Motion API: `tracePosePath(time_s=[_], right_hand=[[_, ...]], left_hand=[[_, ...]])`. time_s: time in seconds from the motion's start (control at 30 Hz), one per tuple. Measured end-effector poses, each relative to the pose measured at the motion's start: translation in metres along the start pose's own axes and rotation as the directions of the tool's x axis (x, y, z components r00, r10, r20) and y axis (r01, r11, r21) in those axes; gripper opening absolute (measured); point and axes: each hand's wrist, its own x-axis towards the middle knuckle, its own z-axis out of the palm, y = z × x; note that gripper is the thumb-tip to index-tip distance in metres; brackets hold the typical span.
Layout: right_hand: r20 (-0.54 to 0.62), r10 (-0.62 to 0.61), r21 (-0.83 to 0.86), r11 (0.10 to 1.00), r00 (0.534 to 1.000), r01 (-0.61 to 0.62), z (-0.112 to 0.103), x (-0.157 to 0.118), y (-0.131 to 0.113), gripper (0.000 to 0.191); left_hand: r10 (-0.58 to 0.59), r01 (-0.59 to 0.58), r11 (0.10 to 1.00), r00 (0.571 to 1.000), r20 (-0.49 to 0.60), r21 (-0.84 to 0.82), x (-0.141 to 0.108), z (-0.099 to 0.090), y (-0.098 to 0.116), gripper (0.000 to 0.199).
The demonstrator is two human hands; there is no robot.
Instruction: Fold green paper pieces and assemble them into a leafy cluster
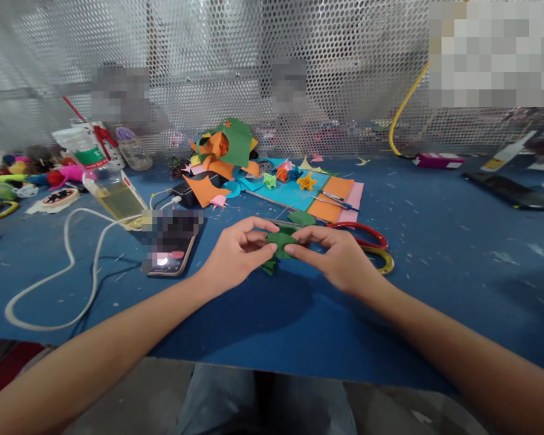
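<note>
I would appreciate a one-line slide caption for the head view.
Two hands hold green paper above a blue table, with scissors nearby.

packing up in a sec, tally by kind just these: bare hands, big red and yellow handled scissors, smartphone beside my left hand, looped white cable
left hand and right hand: 2
scissors: 1
smartphone: 1
white cable: 1
total: 5

Both hands pinch green paper, apparently folded, above the blue table.
</note>
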Motion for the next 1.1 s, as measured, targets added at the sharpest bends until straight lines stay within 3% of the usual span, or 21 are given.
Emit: tracePosePath(time_s=[0.2, 0.43, 0.63, 0.97, 1.1], right_hand=[[-0.018, 0.011, -0.012, 1.0, 1.0, -0.011, -0.001, 0.0, 0.0, 0.015], [-0.027, 0.012, -0.008, 1.0, 1.0, -0.013, -0.001, -0.001, 0.0, 0.015], [-0.027, 0.008, -0.029, 1.0, 1.0, -0.009, 0.0, -0.001, 0.001, 0.016], [-0.034, -0.003, -0.017, 1.0, 0.999, 0.003, 0.001, -0.002, -0.001, 0.016], [-0.039, -0.016, -0.038, 0.999, 0.999, 0.014, 0.001, -0.003, -0.002, 0.014]], left_hand=[[0.054, -0.054, 0.999, 0.999, -0.003, -0.009, 0.001, -0.002, -0.003, 0.017], [0.018, -0.019, 1.0, 0.999, -0.036, -0.005, 0.0, -0.002, 0.001, 0.016], [0.102, -0.103, 0.994, 0.993, -0.056, -0.019, -0.002, 0.001, 0.002, 0.022], [0.066, -0.068, 0.996, 0.997, -0.035, -0.064, -0.004, 0.001, 0.007, 0.026], [-0.033, 0.024, 0.994, 0.996, -0.083, -0.109, -0.001, 0.002, 0.008, 0.027]])
